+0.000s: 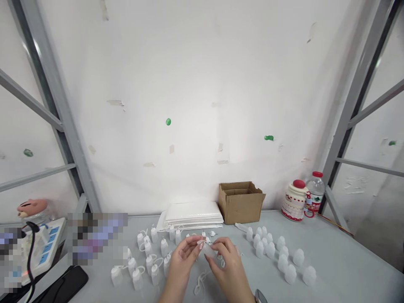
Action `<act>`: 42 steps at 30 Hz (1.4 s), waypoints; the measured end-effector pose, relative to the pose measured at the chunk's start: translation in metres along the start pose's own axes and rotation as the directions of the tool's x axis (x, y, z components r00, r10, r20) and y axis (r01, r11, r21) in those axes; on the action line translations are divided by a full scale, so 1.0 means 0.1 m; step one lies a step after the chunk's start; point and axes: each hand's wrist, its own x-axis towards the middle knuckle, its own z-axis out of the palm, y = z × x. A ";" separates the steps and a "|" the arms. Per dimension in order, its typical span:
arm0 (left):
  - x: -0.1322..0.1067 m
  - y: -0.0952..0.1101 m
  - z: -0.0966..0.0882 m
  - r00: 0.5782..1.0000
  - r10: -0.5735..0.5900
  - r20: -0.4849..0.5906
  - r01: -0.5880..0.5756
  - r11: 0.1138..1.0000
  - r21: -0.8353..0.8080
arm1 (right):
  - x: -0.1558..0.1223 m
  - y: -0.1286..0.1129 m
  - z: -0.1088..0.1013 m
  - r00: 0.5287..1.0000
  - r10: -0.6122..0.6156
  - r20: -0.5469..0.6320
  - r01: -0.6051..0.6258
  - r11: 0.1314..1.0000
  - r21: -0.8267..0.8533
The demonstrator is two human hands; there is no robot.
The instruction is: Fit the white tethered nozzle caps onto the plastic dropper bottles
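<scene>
At the front middle of the table, my left hand (pixel 188 253) and my right hand (pixel 226 260) meet around a small translucent white plastic bottle (pixel 207 250). Fingers of both hands are pinched at its upper part, where a thin white strap or cord shows; the fingertips partly cover it. Loose white cord (pixel 200 283) lies on the table below, between my wrists. To the left stand several small white bottles (pixel 137 279) with looped straps at their tops. Over on the right, several frosted white pieces with rounded tops (pixel 290 274) stand in loose rows.
Behind my hands lie a stack of white flat sheets or envelopes (pixel 194 215) and an open cardboard box (pixel 241 204). A decorated jar (pixel 295 201) and a red-capped plastic bottle (pixel 314 189) stand back right. A black phone (pixel 65 285) and power strip (pixel 52 244) are left.
</scene>
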 end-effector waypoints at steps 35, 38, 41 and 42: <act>-0.08 0.08 0.00 0.991 -0.115 0.075 0.120 0.990 -0.068 | -0.04 -0.03 0.01 0.991 0.058 0.120 -0.047 0.995 -0.091; -0.07 0.06 0.00 0.987 -0.132 0.091 0.140 0.986 -0.091 | -0.03 -0.05 0.02 0.973 0.168 0.156 -0.166 0.986 -0.028; -0.04 0.01 -0.03 0.981 -0.158 0.116 0.173 0.975 -0.141 | -0.02 -0.05 0.03 0.943 0.265 0.200 -0.280 0.958 0.055; -0.02 -0.01 -0.04 0.978 -0.166 0.126 0.185 0.970 -0.158 | -0.02 -0.06 0.03 0.933 0.289 0.216 -0.314 0.946 0.088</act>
